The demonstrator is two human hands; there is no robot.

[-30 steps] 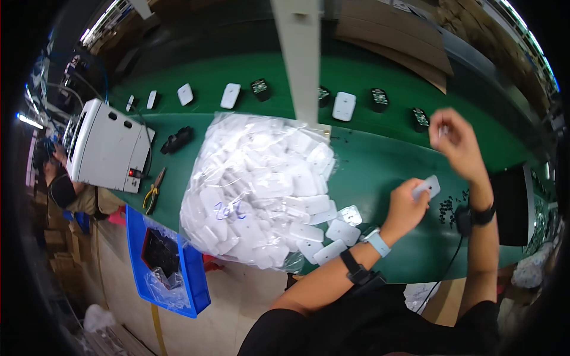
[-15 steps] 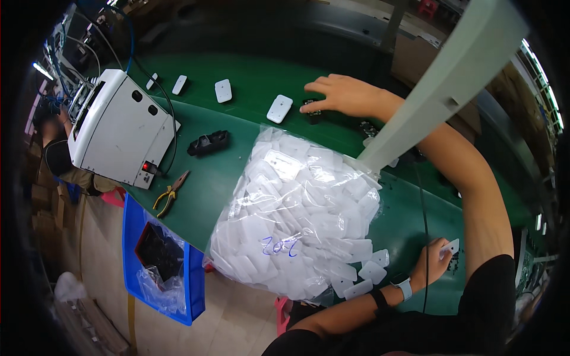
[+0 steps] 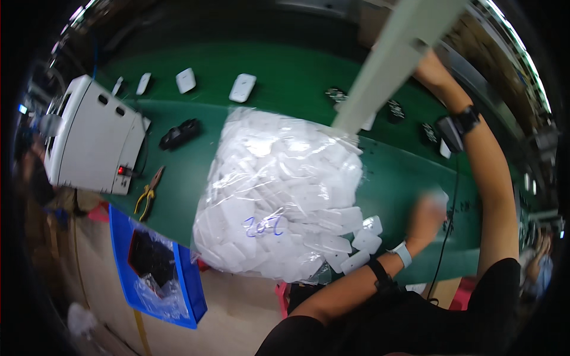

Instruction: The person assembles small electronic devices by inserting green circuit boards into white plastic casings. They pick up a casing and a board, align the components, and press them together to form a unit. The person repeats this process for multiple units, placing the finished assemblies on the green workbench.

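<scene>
My left hand (image 3: 425,221), smeared by motion, is closed on a white plastic cover (image 3: 440,199) above the right part of the green table. A light watch is on that wrist. My right hand (image 3: 432,68) reaches far out over the green belt; the pale post hides its fingers, so what they hold cannot be seen. Dark parts (image 3: 396,111) lie on the belt below it, and another dark part (image 3: 336,94) is left of the post. A large clear bag (image 3: 279,196) full of white covers lies left of my left hand, with loose covers (image 3: 367,241) at its open end.
The pale post (image 3: 392,59) rises between bag and right arm. A white machine (image 3: 98,139), pliers (image 3: 149,193) and a black part (image 3: 179,134) are at the left. White covers (image 3: 243,88) line the belt. A blue bin (image 3: 193,285) stands below. A black cable (image 3: 454,207) hangs near my left hand.
My right hand has swung right, away from the row of white covers to behind the post. The dark part beside the nearest cover is gone from there. The whole view has shifted.
</scene>
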